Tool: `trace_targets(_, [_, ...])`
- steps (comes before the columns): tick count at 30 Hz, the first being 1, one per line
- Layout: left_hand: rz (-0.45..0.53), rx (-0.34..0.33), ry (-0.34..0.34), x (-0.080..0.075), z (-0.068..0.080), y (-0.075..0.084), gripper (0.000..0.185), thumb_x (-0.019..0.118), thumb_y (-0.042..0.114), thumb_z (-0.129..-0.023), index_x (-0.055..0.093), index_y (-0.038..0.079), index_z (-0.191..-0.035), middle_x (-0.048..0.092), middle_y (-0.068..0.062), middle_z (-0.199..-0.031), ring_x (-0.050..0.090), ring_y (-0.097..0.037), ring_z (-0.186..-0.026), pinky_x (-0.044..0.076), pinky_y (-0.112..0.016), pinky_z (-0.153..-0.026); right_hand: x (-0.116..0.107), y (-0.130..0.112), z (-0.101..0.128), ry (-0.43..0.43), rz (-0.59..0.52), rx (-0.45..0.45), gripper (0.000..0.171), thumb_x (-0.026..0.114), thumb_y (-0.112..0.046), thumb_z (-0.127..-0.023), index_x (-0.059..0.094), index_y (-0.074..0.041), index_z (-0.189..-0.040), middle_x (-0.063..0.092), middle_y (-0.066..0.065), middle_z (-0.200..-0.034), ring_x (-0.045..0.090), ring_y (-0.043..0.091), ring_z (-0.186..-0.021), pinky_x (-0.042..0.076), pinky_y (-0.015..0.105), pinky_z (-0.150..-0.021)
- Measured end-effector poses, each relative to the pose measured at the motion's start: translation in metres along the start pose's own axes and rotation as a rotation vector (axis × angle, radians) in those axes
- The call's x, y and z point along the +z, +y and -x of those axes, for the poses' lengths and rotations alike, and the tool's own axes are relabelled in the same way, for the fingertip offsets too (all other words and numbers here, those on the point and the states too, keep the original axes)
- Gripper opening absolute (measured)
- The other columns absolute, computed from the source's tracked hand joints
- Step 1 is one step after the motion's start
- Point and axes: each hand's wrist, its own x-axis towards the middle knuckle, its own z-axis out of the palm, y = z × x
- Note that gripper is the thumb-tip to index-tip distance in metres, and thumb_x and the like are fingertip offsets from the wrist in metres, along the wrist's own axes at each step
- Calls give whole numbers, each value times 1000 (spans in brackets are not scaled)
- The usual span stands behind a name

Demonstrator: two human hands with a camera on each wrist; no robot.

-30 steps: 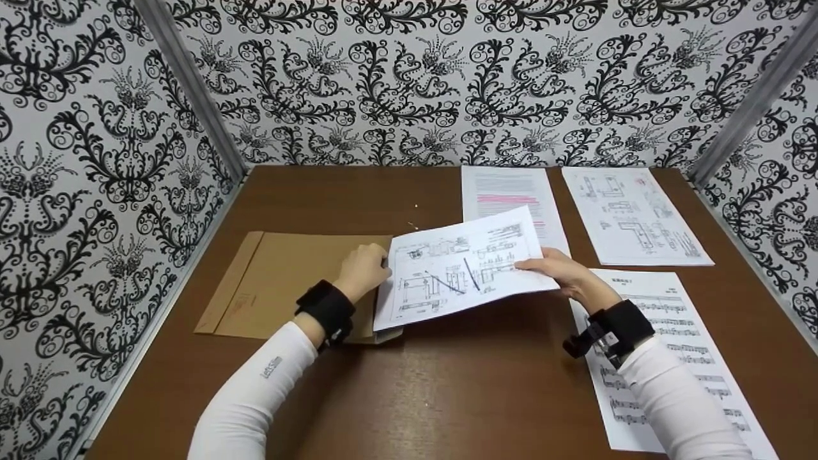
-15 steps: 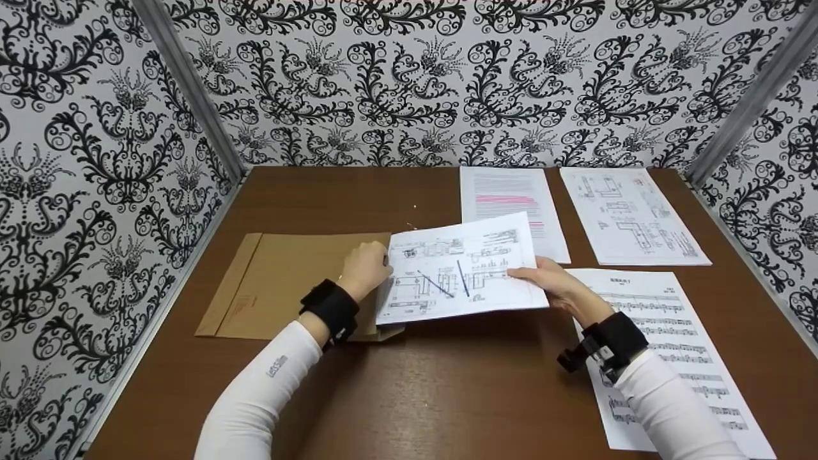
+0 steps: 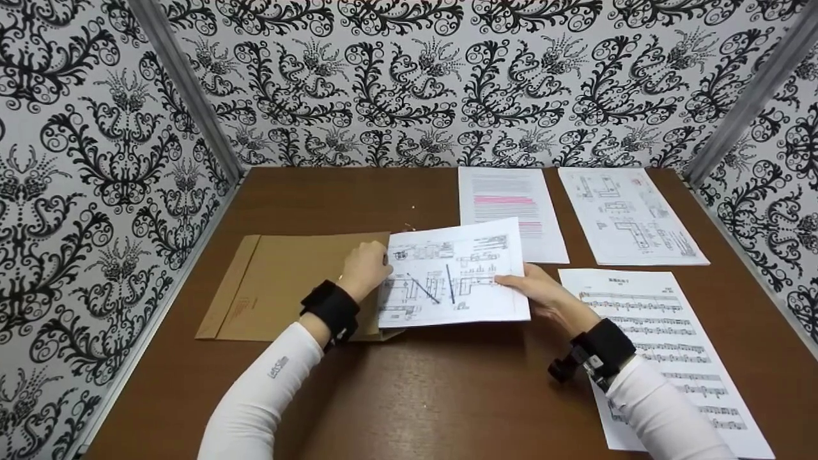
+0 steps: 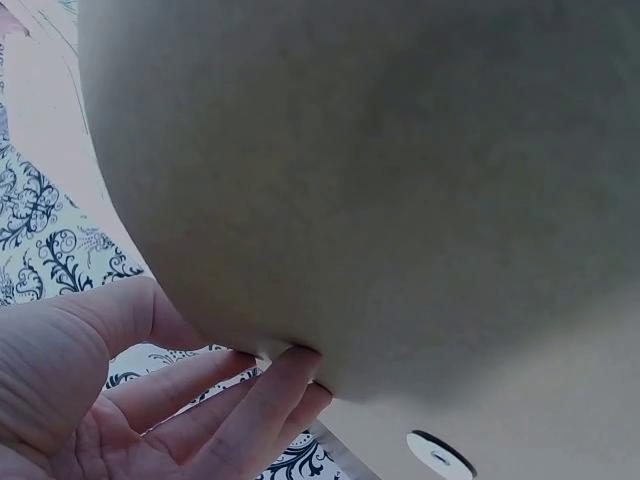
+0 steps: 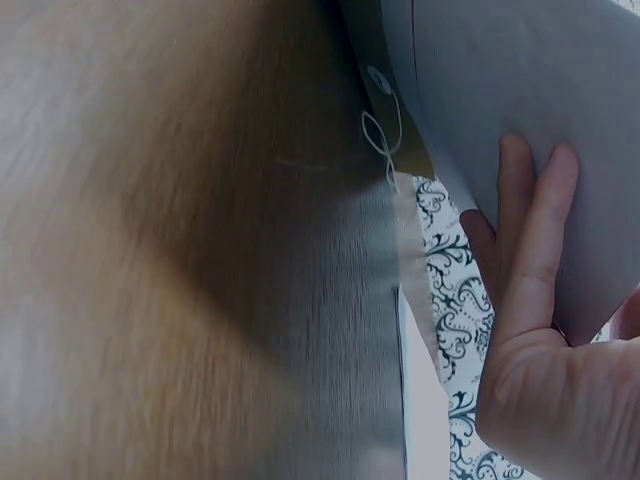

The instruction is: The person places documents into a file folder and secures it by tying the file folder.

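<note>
A brown paper envelope (image 3: 287, 281) lies at the left of the table, its mouth to the right. My left hand (image 3: 364, 266) grips the upper layer at that mouth; in the left wrist view its fingers (image 4: 250, 410) bend at the envelope's edge. My right hand (image 3: 543, 294) pinches the right end of a stack of white sheets (image 3: 473, 306) printed with technical drawings, thumb on top. From below, the right wrist view shows straight fingers (image 5: 530, 230) under the stack. The stack's left end is hidden at the envelope's mouth. A thin white string (image 5: 385, 140) hangs near the mouth.
Text pages with pink highlighting (image 3: 505, 185) lie behind the stack, and more drawing sheets (image 3: 632, 217) at the back right. A sheet of music (image 3: 664, 345) lies under the right forearm. Patterned walls (image 3: 409, 83) enclose the brown table (image 3: 422, 396).
My right hand has moved left and slightly down with the stack, bringing the sheets further into the envelope's mouth. The left hand stays almost still on the envelope's edge.
</note>
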Motion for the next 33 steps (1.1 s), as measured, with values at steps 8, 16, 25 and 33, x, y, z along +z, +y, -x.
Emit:
trace_targets(8, [9,-2,-5,-2,1,0,21,69,7,-87,57,7,-70,71,-14,-81,47,-21,-67,38,-37,-60,14,1,-5,7,45,-2,53,54,-8,-104,37,14,-148,75,-7,-101,76,9,-86,62,24,-75])
trace_targets(16, [33,-1,-12,-1,2,-1,13,67,6,-86,64,1,-75,73,-17,-87,47,-21,-68,39,-36,-60,28,3,-13,5,60,-3,54,56,-9,-103,39,13,-148,76,-2,-104,77,10,-85,63,25,-74])
trace_targets(25, [65,21,-7,-1,2,-2,40,64,3,-85,36,15,-61,39,1,-64,36,-17,-60,28,-30,-54,45,8,-24,3,1,3,51,54,-6,-103,39,13,-148,76,0,-106,76,11,-86,63,26,-75])
trace_targets(33, [49,3,-22,0,1,2,21,68,6,-87,56,6,-70,57,-5,-74,44,-19,-65,32,-31,-58,63,5,-34,-32,-55,-4,49,53,-5,-103,41,13,-148,75,7,-114,76,13,-90,63,27,-76])
